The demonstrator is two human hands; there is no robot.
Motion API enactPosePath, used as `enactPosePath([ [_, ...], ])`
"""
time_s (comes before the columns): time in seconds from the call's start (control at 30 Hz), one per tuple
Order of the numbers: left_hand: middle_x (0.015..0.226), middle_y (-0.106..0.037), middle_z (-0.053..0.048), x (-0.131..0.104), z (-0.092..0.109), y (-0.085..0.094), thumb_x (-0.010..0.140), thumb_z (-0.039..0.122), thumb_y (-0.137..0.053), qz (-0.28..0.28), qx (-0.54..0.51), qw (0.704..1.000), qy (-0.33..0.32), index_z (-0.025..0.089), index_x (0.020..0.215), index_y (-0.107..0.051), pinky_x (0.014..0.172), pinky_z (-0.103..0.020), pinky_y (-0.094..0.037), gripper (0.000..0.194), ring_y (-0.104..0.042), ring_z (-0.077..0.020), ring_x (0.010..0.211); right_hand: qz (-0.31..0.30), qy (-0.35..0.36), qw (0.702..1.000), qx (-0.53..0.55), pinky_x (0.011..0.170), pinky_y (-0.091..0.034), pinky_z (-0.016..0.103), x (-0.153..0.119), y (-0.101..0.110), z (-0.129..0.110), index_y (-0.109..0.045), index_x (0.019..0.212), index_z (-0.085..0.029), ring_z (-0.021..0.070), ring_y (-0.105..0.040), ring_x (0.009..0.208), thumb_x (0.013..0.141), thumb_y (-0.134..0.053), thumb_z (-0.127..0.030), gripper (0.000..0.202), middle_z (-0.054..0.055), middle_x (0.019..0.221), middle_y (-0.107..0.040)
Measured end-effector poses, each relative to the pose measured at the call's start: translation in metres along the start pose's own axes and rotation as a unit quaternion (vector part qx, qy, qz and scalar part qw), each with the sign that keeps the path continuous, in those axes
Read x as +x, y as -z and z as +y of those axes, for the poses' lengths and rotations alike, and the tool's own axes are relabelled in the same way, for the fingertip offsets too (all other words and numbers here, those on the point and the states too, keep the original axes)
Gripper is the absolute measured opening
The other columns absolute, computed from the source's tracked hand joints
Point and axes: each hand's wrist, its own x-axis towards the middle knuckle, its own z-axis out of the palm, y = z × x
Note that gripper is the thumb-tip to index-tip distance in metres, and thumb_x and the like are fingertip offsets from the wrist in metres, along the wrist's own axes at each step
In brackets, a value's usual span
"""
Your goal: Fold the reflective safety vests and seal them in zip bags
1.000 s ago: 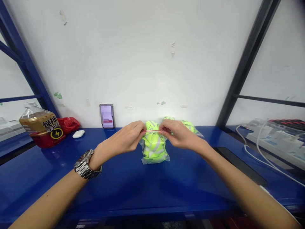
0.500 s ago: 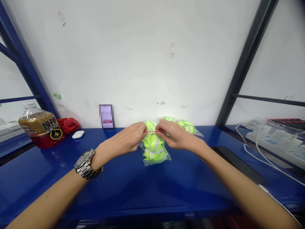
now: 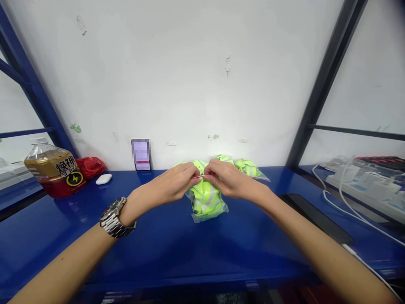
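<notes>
A clear zip bag (image 3: 207,200) packed with neon-yellow fabric with grey reflective strips stands on the blue shelf between my hands. My left hand (image 3: 179,179) pinches the red-edged top of the bag from the left, a metal-band watch (image 3: 115,217) on its wrist. Close beside it, my right hand (image 3: 229,177) pinches the same top edge from the right. The fingertips of both hands nearly meet there. Behind the hands, against the wall, lie more bags of the same yellow fabric (image 3: 249,168), partly hidden by my right hand.
A drink bottle (image 3: 53,166), a red plastic bag (image 3: 91,166) and a white earbud case (image 3: 103,179) sit at the left. One phone (image 3: 141,156) leans on the wall. A dark flat device (image 3: 316,215), white cables (image 3: 351,211) and power strips (image 3: 373,190) lie right.
My hands have drawn closer together along the bag's top edge, my left fingertips shifting right. The bag's lower part has moved slightly to the right.
</notes>
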Motion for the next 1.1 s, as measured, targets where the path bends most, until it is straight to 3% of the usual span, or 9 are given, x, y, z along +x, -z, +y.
enactPosePath([
  [0.4,0.081,-0.05,-0.005,0.0,0.0,-0.01,0.099,0.015,-0.027,0.016,0.092,0.995,-0.042,0.016,0.087,-0.044,0.06,-0.03,-0.034,0.021,-0.041,-0.0139,0.064,-0.054,0.005,0.987,-0.148,0.058,-0.024,0.03,0.001,-0.001,-0.007,-0.041,0.08,-0.018,0.0146,-0.032,0.064,0.09,-0.038,-0.006,0.016,0.005,0.078,-0.045],
  [0.63,0.08,-0.049,-0.004,-0.001,-0.001,-0.007,0.099,0.019,-0.027,0.016,0.05,0.998,-0.02,0.016,0.087,-0.044,0.058,-0.028,-0.033,0.021,-0.04,-0.013,0.063,-0.06,-0.034,0.997,-0.029,0.059,-0.029,0.027,0.0,0.006,-0.008,-0.041,0.082,-0.019,0.0131,-0.039,0.067,0.088,-0.043,-0.006,0.014,0.003,0.084,-0.047],
  [1.1,0.078,-0.048,-0.005,0.003,0.007,-0.007,0.097,0.02,-0.03,0.001,0.027,1.0,0.0,0.017,0.083,-0.042,0.059,-0.029,-0.036,0.018,-0.04,-0.0138,0.063,-0.047,0.005,0.999,0.001,0.063,-0.03,0.029,0.001,0.007,-0.003,-0.04,0.079,-0.02,0.0137,-0.038,0.068,0.091,-0.043,-0.014,0.014,0.002,0.078,-0.046],
])
